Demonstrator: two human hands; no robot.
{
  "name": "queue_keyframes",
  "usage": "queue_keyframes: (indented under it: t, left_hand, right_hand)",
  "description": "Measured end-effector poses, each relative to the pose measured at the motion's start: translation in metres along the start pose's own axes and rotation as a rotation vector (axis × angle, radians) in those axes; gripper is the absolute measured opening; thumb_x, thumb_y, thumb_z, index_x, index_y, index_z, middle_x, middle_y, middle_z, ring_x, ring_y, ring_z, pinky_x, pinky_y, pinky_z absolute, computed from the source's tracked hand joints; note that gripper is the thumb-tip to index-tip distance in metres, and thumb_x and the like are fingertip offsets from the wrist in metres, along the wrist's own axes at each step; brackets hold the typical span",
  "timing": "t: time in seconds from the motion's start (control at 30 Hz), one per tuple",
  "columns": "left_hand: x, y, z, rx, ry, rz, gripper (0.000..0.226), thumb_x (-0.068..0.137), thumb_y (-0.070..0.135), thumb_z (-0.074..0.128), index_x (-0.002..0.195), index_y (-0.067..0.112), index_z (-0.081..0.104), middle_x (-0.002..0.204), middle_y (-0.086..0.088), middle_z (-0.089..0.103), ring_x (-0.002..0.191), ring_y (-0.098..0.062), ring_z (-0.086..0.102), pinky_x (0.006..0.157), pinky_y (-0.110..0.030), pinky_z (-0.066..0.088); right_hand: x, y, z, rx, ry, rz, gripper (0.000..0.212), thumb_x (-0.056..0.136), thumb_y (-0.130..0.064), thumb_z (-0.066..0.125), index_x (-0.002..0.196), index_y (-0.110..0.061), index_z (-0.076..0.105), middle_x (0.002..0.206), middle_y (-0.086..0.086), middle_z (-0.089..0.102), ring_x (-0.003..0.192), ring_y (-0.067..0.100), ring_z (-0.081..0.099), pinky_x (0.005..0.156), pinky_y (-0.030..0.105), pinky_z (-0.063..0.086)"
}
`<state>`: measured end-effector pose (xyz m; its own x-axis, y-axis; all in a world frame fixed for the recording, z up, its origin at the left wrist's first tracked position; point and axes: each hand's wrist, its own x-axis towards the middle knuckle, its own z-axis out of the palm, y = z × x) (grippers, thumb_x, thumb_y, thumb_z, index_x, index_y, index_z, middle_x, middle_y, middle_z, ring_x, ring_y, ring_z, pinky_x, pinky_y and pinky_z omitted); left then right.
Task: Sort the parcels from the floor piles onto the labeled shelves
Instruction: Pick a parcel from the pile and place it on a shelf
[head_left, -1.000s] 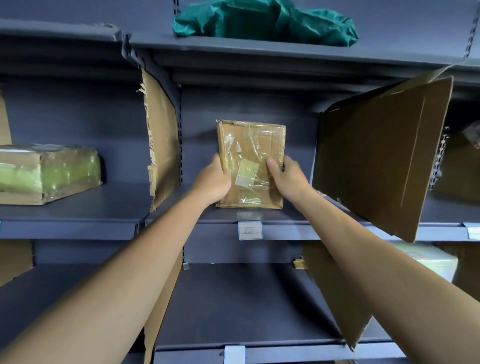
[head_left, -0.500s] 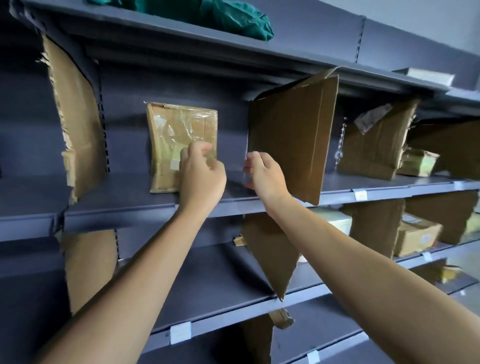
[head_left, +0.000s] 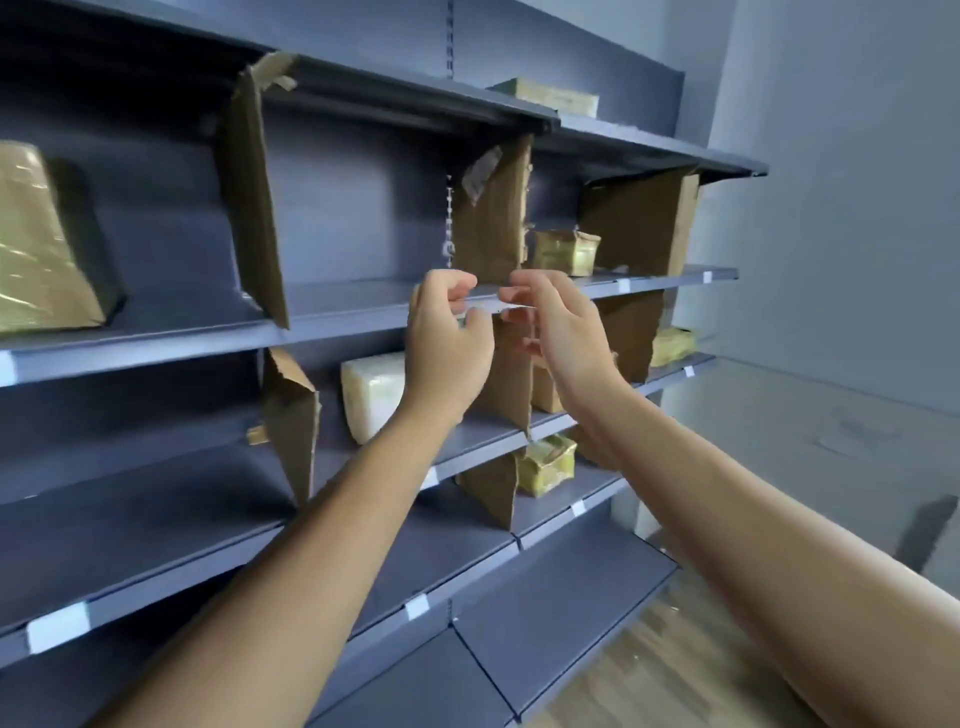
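Far left, upright on the middle shelf (head_left: 156, 347): a brown parcel (head_left: 41, 244), glossy under clear tape, cut off by the frame edge and well apart from both hands. Just right of it, a ragged cardboard divider (head_left: 254, 208), a strip of tape curling at its top corner. One level down, a second torn divider (head_left: 291, 415) and a pale parcel (head_left: 371, 397), blocky and plastic-wrapped, partly hidden behind the left wrist. White label tags (head_left: 57, 626) along the dark grey metal shelf edges.

Centre: left hand (head_left: 447, 343) raised in front of the middle shelf's lip, fingers loosely curled toward the palm, gripping nothing. Close beside it and not touching, right hand (head_left: 556, 332), fingers half bent and slightly spread, likewise empty. Cannot tell whether any fingertip brushes the shelf lip; too blurred there.

Further right, a third divider (head_left: 493, 218), creased brown card. Then a small taped parcel (head_left: 563, 252) on the same shelf, a yellowish parcel (head_left: 548, 465) two levels down, and a flat parcel (head_left: 550, 96) up on the top shelf. Far right, smooth grey wall (head_left: 831, 208) above wood-grain floor (head_left: 649, 675).
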<state>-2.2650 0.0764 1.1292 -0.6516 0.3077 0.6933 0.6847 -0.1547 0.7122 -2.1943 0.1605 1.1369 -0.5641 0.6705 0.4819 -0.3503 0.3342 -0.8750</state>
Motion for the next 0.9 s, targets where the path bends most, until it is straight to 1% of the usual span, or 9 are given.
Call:
queue_keyframes:
  t: [0.1,0.2,0.27,0.33,0.4,0.47,0.53,0.73,0.9]
  left_hand:
    - [-0.038,0.035,0.092,-0.055,-0.095,-0.048,0.025,0.093,0.004,0.047,0.108,0.024,0.049,0.119,0.002,0.056,0.103,-0.009,0.052,0.073,-0.009,0.040]
    - [-0.079,0.071,0.181,-0.113,-0.196,-0.056,0.024,0.094,0.007,0.049,0.113,0.023,0.051,0.118,0.003,0.056,0.104,-0.009,0.053,0.077,-0.013,0.044]
    - [-0.104,0.090,0.237,-0.175,-0.275,-0.050,0.023,0.095,0.010,0.051,0.115,0.022,0.051,0.121,0.002,0.056,0.106,-0.008,0.053,0.076,-0.006,0.040]
    - [-0.125,0.104,0.290,-0.222,-0.347,-0.046,0.022,0.096,0.012,0.051,0.114,0.025,0.050,0.122,0.002,0.055,0.108,-0.007,0.053,0.076,-0.006,0.040]
    - [-0.142,0.114,0.343,-0.262,-0.397,-0.051,0.022,0.096,0.012,0.052,0.114,0.024,0.050,0.120,0.003,0.056,0.109,-0.009,0.054,0.084,-0.016,0.045]
    - [-0.156,0.119,0.393,-0.301,-0.439,-0.057,0.022,0.094,0.010,0.052,0.113,0.022,0.052,0.117,0.003,0.057,0.108,-0.011,0.054,0.090,-0.024,0.046]
    - [-0.169,0.120,0.444,-0.339,-0.504,-0.065,0.022,0.094,0.008,0.051,0.111,0.022,0.051,0.115,0.003,0.056,0.106,-0.011,0.053,0.088,-0.021,0.043]
    - [-0.191,0.105,0.603,-0.460,-0.672,-0.103,0.021,0.094,0.008,0.051,0.111,0.021,0.051,0.118,0.000,0.057,0.107,-0.011,0.054,0.083,-0.011,0.041]
    - [-0.195,0.094,0.725,-0.557,-0.798,-0.177,0.022,0.094,0.006,0.051,0.110,0.021,0.051,0.115,0.002,0.057,0.107,-0.009,0.055,0.082,-0.009,0.041]
  right_hand:
    - [-0.017,0.001,-0.108,-0.033,0.066,0.014,0.021,0.101,-0.028,0.046,0.104,-0.021,0.065,0.105,0.006,0.070,0.094,0.020,0.067,0.076,0.032,0.055]
    - [-0.032,0.005,-0.209,-0.074,0.162,0.036,0.020,0.100,-0.025,0.046,0.103,-0.018,0.065,0.102,0.008,0.070,0.093,0.023,0.067,0.077,0.036,0.057]
    - [-0.040,0.008,-0.270,-0.090,0.220,0.060,0.021,0.102,-0.023,0.044,0.106,-0.015,0.064,0.101,0.008,0.069,0.090,0.020,0.067,0.070,0.030,0.056]
    - [-0.045,0.013,-0.326,-0.100,0.263,0.069,0.023,0.103,-0.023,0.042,0.108,-0.013,0.063,0.102,0.009,0.069,0.090,0.019,0.067,0.065,0.027,0.056]
    - [-0.048,0.021,-0.379,-0.102,0.319,0.078,0.023,0.103,-0.021,0.041,0.105,-0.015,0.063,0.102,0.008,0.069,0.086,0.015,0.067,0.065,0.026,0.055]
    - [-0.049,0.032,-0.429,-0.133,0.383,0.096,0.023,0.103,-0.021,0.040,0.101,-0.019,0.063,0.101,0.005,0.069,0.089,0.014,0.066,0.071,0.029,0.053]
    - [-0.045,0.047,-0.477,-0.172,0.442,0.114,0.023,0.103,-0.022,0.040,0.102,-0.020,0.062,0.104,0.005,0.070,0.092,0.016,0.066,0.075,0.031,0.053]
    - [-0.017,0.103,-0.610,-0.259,0.603,0.149,0.024,0.105,-0.023,0.038,0.103,-0.020,0.062,0.108,0.008,0.069,0.093,0.016,0.066,0.075,0.032,0.052]
    - [0.024,0.154,-0.705,-0.297,0.724,0.227,0.027,0.105,-0.023,0.037,0.111,-0.014,0.062,0.108,0.007,0.070,0.096,0.018,0.067,0.087,0.045,0.055]
